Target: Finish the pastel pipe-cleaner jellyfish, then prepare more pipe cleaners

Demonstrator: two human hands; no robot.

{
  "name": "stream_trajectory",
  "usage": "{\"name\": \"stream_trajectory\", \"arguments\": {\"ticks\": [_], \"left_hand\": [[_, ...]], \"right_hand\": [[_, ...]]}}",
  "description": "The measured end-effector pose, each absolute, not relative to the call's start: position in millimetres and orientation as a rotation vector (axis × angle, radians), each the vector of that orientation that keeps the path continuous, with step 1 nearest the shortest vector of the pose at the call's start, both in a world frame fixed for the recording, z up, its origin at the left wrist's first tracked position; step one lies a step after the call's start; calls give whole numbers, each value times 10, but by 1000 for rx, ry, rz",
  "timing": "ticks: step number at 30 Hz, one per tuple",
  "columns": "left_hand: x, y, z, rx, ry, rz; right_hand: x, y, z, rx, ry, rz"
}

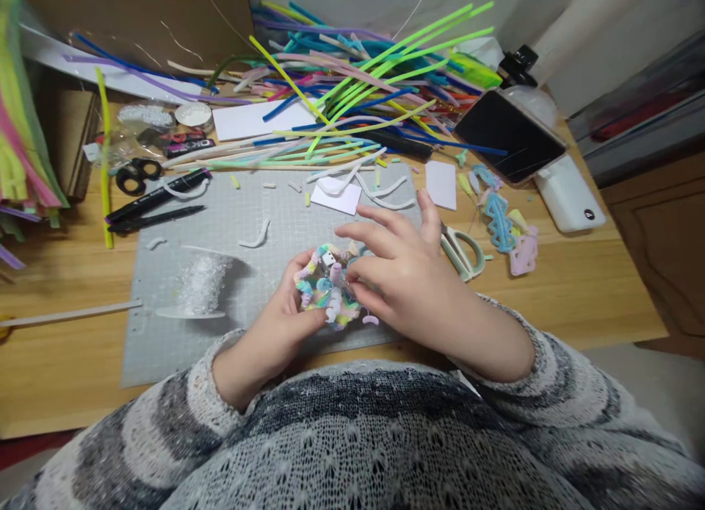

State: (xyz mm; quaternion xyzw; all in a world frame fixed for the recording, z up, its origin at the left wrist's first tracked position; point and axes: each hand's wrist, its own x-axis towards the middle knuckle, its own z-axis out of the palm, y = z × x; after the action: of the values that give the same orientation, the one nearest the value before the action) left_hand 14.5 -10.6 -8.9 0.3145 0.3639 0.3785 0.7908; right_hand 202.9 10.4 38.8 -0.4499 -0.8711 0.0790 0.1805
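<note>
In my left hand [291, 300] is a round pipe-cleaner ornament [334, 295] in pastel colours, gripped at its left and lower edge. White, lilac and blue twisted pieces show in its middle. My right hand [396, 267] is at the ornament's right side, thumb and index finger pinched together, other fingers raised. Whatever lies between those fingertips is too small to make out. A small lilac curved piece [371, 320] shows just below them. Both hands are over the grey cutting mat [176, 363]. Left of them stands a spool of clear beads [201, 286].
Loose pipe cleaners [352, 76] are heaped along the back. Scissors [463, 253] lie right of my right hand, beside pastel pipe-cleaner shapes [499, 220] and a phone [510, 135]. Markers [159, 194] and black-handled scissors [137, 176] lie at the left. White cut pieces [385, 194] are on the mat.
</note>
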Motion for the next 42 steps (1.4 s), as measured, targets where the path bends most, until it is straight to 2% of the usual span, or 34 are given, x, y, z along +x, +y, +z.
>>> {"name": "stream_trajectory", "arguments": {"ticks": [42], "left_hand": [[156,-102,-77,679,814,817]], "right_hand": [[2004,109,323,-1214,-2499,178]]}}
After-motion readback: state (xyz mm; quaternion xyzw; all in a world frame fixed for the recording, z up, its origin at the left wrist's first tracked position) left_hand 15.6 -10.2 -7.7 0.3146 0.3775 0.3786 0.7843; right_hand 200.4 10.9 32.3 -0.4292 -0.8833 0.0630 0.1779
